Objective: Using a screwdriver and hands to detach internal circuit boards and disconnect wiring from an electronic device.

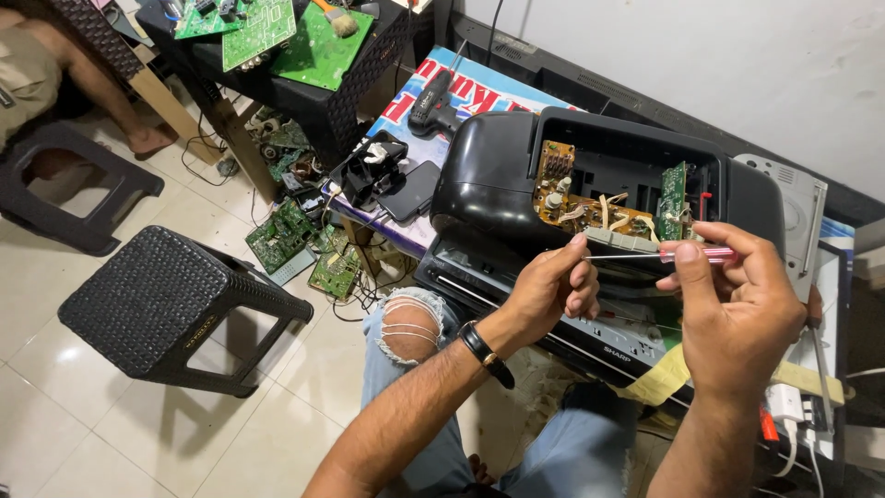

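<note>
A slim screwdriver with a clear pink plastic handle and thin metal shaft (645,254) is held level between both hands, just in front of an opened black plastic radio-cassette housing (498,180). The handle is pinched between thumb and fingers of the right hand (737,300); the shaft tip is nipped by the closed fingertips of the left hand (551,286), on whose wrist a black-strapped wristwatch (486,353) is worn.

Inside the housing, a brown circuit board with pale ribbon wires (585,207) and an upright green circuit board (673,192) are exposed. A black cordless drill (431,103) is laid to the far left of the housing, on a printed sheet.

A black woven-pattern plastic stool (161,300) is stood on the tiled floor at left. Loose green circuit boards (295,242) are heaped on the floor beyond it, and more are laid on a far black table (350,101). Torn blue jeans (406,332) are seen near, below the hands.
</note>
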